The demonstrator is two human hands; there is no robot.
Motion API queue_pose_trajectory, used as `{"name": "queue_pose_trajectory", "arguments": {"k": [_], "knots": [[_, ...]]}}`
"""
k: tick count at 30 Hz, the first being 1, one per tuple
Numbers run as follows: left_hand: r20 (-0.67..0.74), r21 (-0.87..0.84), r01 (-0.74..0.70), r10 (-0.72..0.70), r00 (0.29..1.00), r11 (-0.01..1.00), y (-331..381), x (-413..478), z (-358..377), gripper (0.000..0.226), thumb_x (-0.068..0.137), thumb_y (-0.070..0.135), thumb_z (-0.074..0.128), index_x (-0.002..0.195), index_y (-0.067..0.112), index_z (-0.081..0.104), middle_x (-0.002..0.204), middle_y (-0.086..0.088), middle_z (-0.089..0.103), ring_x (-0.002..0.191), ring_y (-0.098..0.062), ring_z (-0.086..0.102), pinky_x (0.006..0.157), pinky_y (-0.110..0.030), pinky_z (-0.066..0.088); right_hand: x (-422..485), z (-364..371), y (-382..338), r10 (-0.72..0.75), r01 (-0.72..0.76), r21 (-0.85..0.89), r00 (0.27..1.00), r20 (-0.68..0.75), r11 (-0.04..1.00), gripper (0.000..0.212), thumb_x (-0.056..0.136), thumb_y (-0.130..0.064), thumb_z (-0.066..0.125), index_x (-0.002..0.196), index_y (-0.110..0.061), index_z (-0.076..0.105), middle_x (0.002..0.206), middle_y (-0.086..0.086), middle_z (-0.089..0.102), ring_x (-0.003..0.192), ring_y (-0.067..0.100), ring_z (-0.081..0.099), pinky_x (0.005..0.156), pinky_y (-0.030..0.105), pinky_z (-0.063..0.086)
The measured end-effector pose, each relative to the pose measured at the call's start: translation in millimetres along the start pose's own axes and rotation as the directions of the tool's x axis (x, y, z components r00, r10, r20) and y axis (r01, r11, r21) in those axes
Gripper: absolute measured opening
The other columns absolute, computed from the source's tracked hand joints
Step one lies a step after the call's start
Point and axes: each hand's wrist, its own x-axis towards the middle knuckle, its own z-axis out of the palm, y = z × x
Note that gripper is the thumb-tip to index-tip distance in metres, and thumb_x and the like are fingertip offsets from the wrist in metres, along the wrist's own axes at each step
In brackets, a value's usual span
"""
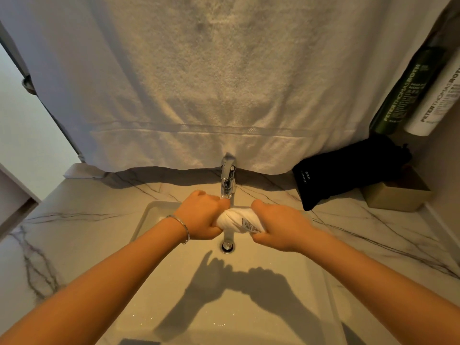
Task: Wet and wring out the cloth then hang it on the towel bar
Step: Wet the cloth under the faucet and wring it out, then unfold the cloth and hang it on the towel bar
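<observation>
1. Head view, nearest first: the left hand and right hand each make a closed grip around one end of the white cloth, which is twisted into a short roll above the sink, over the drain.
2. The cloth's long axis runs straight from one grip to the other, left to right; its label faces the camera beside the right grip.
3. Risk: if the twist is slackened too early, the cloth probably stays sodden and drips on the marble table on its way to the bar.
4. Risk: the faucet stands just beyond the grips, so knuckles could knock it while turning.
5. Farthest, a large hanging towel fills the wall; no bar shows, so a free spot for the cloth cannot be judged.
</observation>
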Motion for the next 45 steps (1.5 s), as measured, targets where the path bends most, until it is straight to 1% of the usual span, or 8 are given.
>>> {"name": "queue_pose_trajectory", "arguments": {"k": [9,14,18,26,33,39,43,45], "knots": [[0.089,-0.345,0.171,-0.150,0.985,0.923,-1,-2,0,0.039,0.073,0.042,0.067,0.099,0.019,0.049,0.095,-0.005,0.065,0.086,-0.021,0.062,0.072,-0.037,0.055,-5,6,-1,-0.017,0.035,0.161,0.994,-0.110,0.986,0.037,0.078,-0.046,0.054,0.094,-0.024,0.029,0.083,0.002,0.059,0.062,0.022,0.047,0.045,0.029,0.027],[0.092,-0.714,0.346,-0.408,0.908,0.609,1,-3,-5,0.054,0.060,0.034,0.081,0.099,0.016,0.048,0.085,-0.005,0.064,0.073,-0.018,0.061,0.063,-0.029,0.055,-7,2,5,0.167,-0.086,0.414,0.972,-0.165,0.906,0.025,0.079,-0.040,0.056,0.082,-0.021,0.040,0.068,-0.001,0.052,0.062,0.021,0.048,0.048,0.030,0.029],[0.266,-0.955,0.295,-0.325,0.908,0.042,11,-2,-14,0.057,0.056,0.048,0.075,0.101,0.019,0.056,0.075,-0.004,0.073,0.067,-0.015,0.068,0.064,-0.032,0.059,-6,4,-1,0.278,-0.166,0.401,0.930,-0.240,0.901,0.027,0.082,-0.043,0.050,0.070,-0.022,0.040,0.055,-0.008,0.050,0.058,0.019,0.049,0.046,0.029,0.028],[0.117,-0.939,0.258,-0.495,0.861,0.228,26,8,-10,0.050,0.073,0.006,0.070,0.111,0.019,0.041,0.095,0.001,0.056,0.086,-0.010,0.060,0.054,-0.019,0.055,-7,2,-7,0.181,-0.095,0.475,0.974,-0.138,0.875,0.041,0.093,-0.032,0.040,0.068,-0.003,0.056,0.062,0.008,0.054,0.058,0.020,0.047,0.055,0.032,0.036],[0.185,-0.982,0.157,-0.392,0.901,-0.104,17,-7,-23,0.040,0.077,-0.002,0.062,0.109,0.020,0.055,0.107,-0.005,0.064,0.098,-0.021,0.065,0.064,-0.028,0.057,-12,-5,7,0.360,-0.176,0.956,0.929,0.083,0.233,0.025,0.092,-0.021,0.049,0.078,-0.006,0.063,0.068,0.001,0.065,0.063,0.012,0.064,0.056,0.018,0.052],[0.132,-0.955,0.228,-0.418,0.899,0.189,15,-11,-23,0.046,0.058,0.034,0.079,0.099,0.023,0.061,0.102,0.002,0.067,0.096,-0.018,0.064,0.071,-0.022,0.055,-15,-13,9,0.465,-0.061,0.949,0.880,-0.095,0.310,0.029,0.086,-0.019,0.058,0.073,0.006,0.060,0.069,0.013,0.054,0.067,0.024,0.051,0.063,0.036,0.041],[-0.018,-0.892,0.320,-0.731,0.682,0.320,22,-4,-21,0.056,0.059,0.030,0.083,0.100,0.009,0.051,0.085,-0.005,0.052,0.077,-0.018,0.051,0.070,-0.028,0.048,-16,-19,3,0.443,-0.002,0.983,0.893,-0.080,0.182,0.019,0.079,-0.018,0.067,0.071,0.000,0.064,0.063,0.006,0.064,0.062,0.019,0.062,0.057,0.027,0.050],[-0.037,-0.943,0.174,-0.612,0.790,0.282,38,0,-29,0.050,0.062,0.028,0.081,0.098,0.012,0.051,0.078,-0.005,0.055,0.069,-0.017,0.055,0.065,-0.027,0.054,-12,-21,-4,0.428,-0.009,0.998,0.904,-0.021,0.069,0.019,0.078,-0.018,0.069,0.063,-0.010,0.060,0.051,-0.004,0.061,0.053,0.012,0.061,0.049,0.020,0.049]]}}
